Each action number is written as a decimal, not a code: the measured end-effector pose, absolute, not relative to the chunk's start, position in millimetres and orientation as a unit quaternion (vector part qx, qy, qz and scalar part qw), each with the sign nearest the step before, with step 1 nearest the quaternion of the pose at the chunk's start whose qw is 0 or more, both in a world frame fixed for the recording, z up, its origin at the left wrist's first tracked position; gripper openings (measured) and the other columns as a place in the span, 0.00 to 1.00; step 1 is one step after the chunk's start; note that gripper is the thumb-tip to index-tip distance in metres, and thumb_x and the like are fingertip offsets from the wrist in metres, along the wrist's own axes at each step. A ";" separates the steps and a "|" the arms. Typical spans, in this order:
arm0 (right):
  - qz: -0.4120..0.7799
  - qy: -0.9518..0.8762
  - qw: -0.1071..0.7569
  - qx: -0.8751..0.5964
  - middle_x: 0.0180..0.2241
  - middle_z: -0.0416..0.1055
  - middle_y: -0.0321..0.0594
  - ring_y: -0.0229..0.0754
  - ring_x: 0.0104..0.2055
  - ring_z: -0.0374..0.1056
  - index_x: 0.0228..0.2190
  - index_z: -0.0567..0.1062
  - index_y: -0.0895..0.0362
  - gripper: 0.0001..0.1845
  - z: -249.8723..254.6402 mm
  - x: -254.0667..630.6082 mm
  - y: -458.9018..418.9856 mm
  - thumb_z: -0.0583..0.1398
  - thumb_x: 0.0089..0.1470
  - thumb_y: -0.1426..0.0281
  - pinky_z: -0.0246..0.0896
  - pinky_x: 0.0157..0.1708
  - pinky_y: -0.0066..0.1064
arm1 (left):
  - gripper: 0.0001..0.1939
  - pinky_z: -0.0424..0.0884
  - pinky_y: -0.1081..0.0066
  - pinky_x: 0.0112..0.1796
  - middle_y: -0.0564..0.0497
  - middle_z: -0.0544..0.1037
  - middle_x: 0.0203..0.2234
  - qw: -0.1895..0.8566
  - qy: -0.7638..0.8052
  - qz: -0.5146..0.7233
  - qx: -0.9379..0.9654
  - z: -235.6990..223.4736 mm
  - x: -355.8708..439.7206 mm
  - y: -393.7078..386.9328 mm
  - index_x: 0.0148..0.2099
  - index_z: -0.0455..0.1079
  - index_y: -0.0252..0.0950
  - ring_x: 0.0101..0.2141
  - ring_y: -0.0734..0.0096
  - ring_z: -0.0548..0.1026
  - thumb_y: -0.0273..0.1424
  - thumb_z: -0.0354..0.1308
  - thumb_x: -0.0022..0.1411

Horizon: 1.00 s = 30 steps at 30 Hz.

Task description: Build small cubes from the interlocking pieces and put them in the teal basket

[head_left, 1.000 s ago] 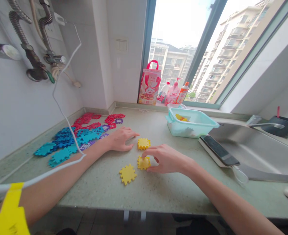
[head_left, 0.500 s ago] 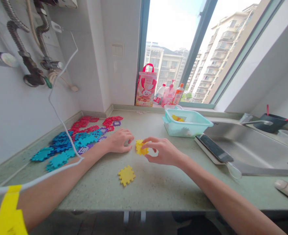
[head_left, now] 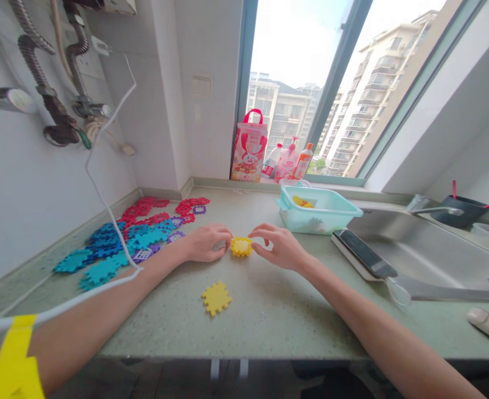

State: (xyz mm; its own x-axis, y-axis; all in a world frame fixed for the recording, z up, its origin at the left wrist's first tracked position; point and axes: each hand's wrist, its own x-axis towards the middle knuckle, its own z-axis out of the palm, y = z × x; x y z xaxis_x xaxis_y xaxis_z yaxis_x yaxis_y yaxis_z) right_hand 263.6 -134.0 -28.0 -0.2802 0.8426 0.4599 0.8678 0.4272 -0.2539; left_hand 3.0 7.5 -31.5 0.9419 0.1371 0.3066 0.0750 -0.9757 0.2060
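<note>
Between my two hands, a small stack of yellow interlocking puzzle tiles (head_left: 242,247) with toothed edges rests on the counter. My left hand (head_left: 208,243) is curled, its thumb and fingertips closed at the stack's left edge. From the other side, my right hand (head_left: 281,247) pinches the right edge with thumb and index finger, the palm arched. Closer to the counter's front lies a single yellow puzzle tile (head_left: 217,298), flat and apart from both hands.
Beyond my left forearm lie piles of red tiles (head_left: 138,210), blue tiles (head_left: 105,237), teal tiles (head_left: 103,270) and several purple ones. A white cable (head_left: 115,224) crosses above that arm. A turquoise bin (head_left: 315,216) holds yellow pieces. A phone (head_left: 365,252) lies beside the sink (head_left: 427,255).
My right hand has drawn back slightly to the right, from over the yellow stack to its edge. The stack now shows more of its top. My left hand has come up against its left side.
</note>
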 end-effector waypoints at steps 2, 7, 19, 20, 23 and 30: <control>-0.019 -0.790 0.239 -0.564 0.35 0.81 0.36 0.36 0.27 0.71 0.40 0.84 0.51 0.08 -24.0 270.6 -134.1 0.63 0.62 0.68 0.61 0.33 0.29 | 0.05 0.70 0.68 0.46 0.49 0.80 0.39 0.089 0.063 0.160 0.981 -31.2 2.7 6.9 0.39 0.74 0.40 0.42 0.63 0.77 0.25 0.59 0.61; 0.011 -0.802 0.162 -0.575 0.28 0.80 0.35 0.38 0.28 0.73 0.35 0.85 0.51 0.08 -28.3 273.1 -131.1 0.64 0.58 0.73 0.58 0.31 0.28 | 0.05 0.67 0.70 0.36 0.53 0.78 0.28 0.102 0.078 0.129 0.983 -29.6 2.6 3.7 0.37 0.75 0.40 0.30 0.68 0.75 0.26 0.59 0.61; -0.039 -0.799 0.191 -0.568 0.27 0.79 0.35 0.37 0.26 0.70 0.34 0.83 0.53 0.08 -29.4 262.6 -134.1 0.62 0.59 0.73 0.53 0.29 0.28 | 0.08 0.65 0.71 0.34 0.54 0.79 0.30 0.100 0.098 0.124 0.982 -29.9 4.0 1.8 0.40 0.73 0.40 0.30 0.69 0.75 0.25 0.57 0.59; -0.052 -0.794 0.215 -0.566 0.27 0.78 0.35 0.36 0.25 0.69 0.32 0.82 0.53 0.09 -27.3 258.8 -137.7 0.61 0.60 0.73 0.53 0.29 0.28 | 0.06 0.64 0.71 0.33 0.54 0.79 0.29 0.100 0.104 0.122 0.982 -29.9 3.9 2.1 0.38 0.73 0.40 0.29 0.69 0.75 0.26 0.58 0.59; -0.027 -0.822 0.277 -0.498 0.30 0.78 0.36 0.35 0.25 0.69 0.40 0.82 0.53 0.10 -23.6 234.8 -153.1 0.59 0.63 0.70 0.56 0.30 0.28 | 0.04 0.61 0.70 0.30 0.54 0.77 0.25 0.087 0.119 0.114 0.982 -29.9 4.0 2.5 0.31 0.70 0.39 0.26 0.69 0.72 0.29 0.59 0.60; 0.081 -0.887 0.182 -0.416 0.35 0.79 0.39 0.43 0.34 0.73 0.56 0.77 0.54 0.31 -39.1 175.9 -173.8 0.67 0.58 0.50 0.60 0.34 0.30 | 0.09 0.54 0.69 0.27 0.53 0.75 0.20 0.046 0.144 0.103 0.983 -31.9 3.4 3.5 0.27 0.69 0.39 0.22 0.69 0.69 0.32 0.59 0.60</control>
